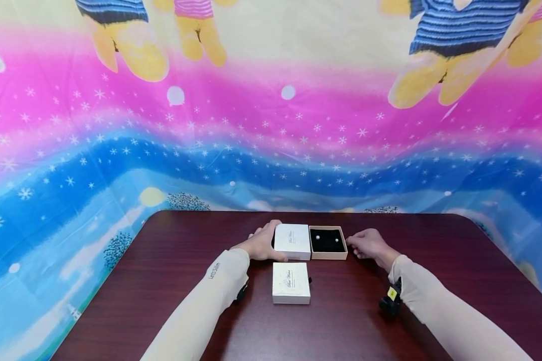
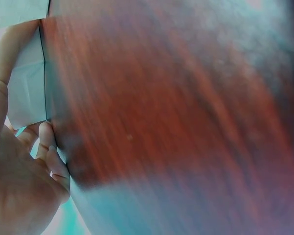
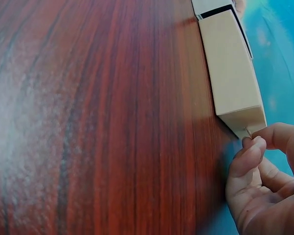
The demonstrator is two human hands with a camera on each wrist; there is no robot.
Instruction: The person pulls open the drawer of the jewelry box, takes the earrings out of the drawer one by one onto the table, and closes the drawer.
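My left hand (image 1: 263,244) grips a white box sleeve (image 1: 292,237) on the table, its thumb along the near side and its fingers on the far side. Out of the sleeve's right end extends a small drawer (image 1: 328,256) with a black lining (image 1: 327,246). Two pearl stud earrings, a left pearl (image 1: 317,237) and a right pearl (image 1: 336,240), sit on that lining. At the drawer's right end, my right hand (image 1: 369,244) pinches a small pull tab between thumb and finger; the tab is mostly hidden. In the right wrist view the drawer's side (image 3: 230,63) leads to those fingertips.
A second white box (image 1: 291,282), closed, lies just nearer than the first, a small black ribbon tab (image 1: 310,281) at its right side. The dark red table (image 1: 171,301) has rounded far corners. Behind it hangs a patterned cloth (image 1: 271,145).
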